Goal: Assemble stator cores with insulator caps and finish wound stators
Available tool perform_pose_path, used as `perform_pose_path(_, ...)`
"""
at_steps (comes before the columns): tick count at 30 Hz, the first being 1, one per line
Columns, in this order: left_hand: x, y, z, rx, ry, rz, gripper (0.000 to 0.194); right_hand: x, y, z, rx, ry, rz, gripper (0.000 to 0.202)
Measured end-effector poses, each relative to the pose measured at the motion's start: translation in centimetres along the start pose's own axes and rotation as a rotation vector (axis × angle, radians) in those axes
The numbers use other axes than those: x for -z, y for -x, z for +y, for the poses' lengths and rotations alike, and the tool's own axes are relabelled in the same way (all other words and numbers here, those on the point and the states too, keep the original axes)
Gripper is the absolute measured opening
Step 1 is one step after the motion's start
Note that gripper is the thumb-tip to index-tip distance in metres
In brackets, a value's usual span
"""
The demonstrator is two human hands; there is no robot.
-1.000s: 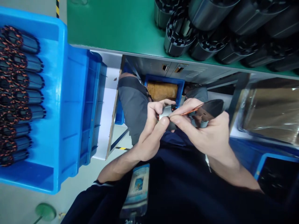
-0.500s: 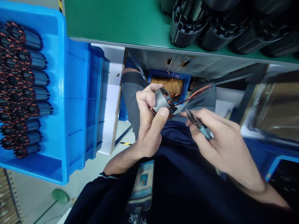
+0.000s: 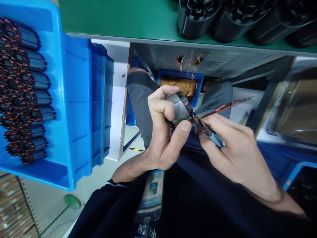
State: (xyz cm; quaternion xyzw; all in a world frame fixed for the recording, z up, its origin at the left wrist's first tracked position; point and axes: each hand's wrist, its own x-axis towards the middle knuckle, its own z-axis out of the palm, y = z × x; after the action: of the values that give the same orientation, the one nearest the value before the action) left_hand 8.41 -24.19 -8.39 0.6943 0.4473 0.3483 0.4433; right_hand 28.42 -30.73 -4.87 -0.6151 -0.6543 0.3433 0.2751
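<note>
My left hand (image 3: 164, 129) is closed around a motor stator (image 3: 178, 108), a grey metal ring with black slotted ends and copper windings. A bundle of copper wires (image 3: 226, 106) sticks out from its side toward the right. My right hand (image 3: 237, 152) grips a pair of cutting pliers (image 3: 210, 134) with light blue handles. The jaws are at the stator's edge, by the base of the wires. Whether they are closed on wire I cannot tell. Several bits of copper wire appear in the air beyond the stator.
At left, a blue crate (image 3: 81, 109) holds rows of wound stators (image 3: 41, 81). Black cylindrical housings (image 3: 194, 21) stand on the green bench (image 3: 119, 19). Between my legs on the floor sits a small blue bin (image 3: 200, 86) with brown lining. Another bin (image 3: 297, 168) is at lower right.
The pliers have come from beside the stator to the base of its wires. The wire bundle now points further right. More copper bits show in the air above the bin.
</note>
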Motion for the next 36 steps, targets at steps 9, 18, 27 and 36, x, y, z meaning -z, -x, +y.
perform_pose_path(9, -0.8, -0.1, -0.4, -0.075, -0.045, 0.048, 0.014, -1.3, -0.6, 2.5, 0.051, 0.032, 0.092, 0.014)
perform_pose_path(18, -6.6, -3.8, -15.8, -0.016, -0.174, 0.146, 0.013, -9.1, -9.0, 14.4, -0.211, -0.174, -0.123, 0.022)
perform_pose_path(27, -4.9, -1.8, -16.4, -0.165, -0.230, 0.108, 0.013, -9.7, -10.0, 14.1, -0.307, -0.568, -0.085, 0.056)
perform_pose_path(36, -0.8, -1.0, -11.3, -0.486, -0.084, 0.036, 0.094, -4.9, -6.0, 8.5, -0.110, -0.776, -0.085, 0.046)
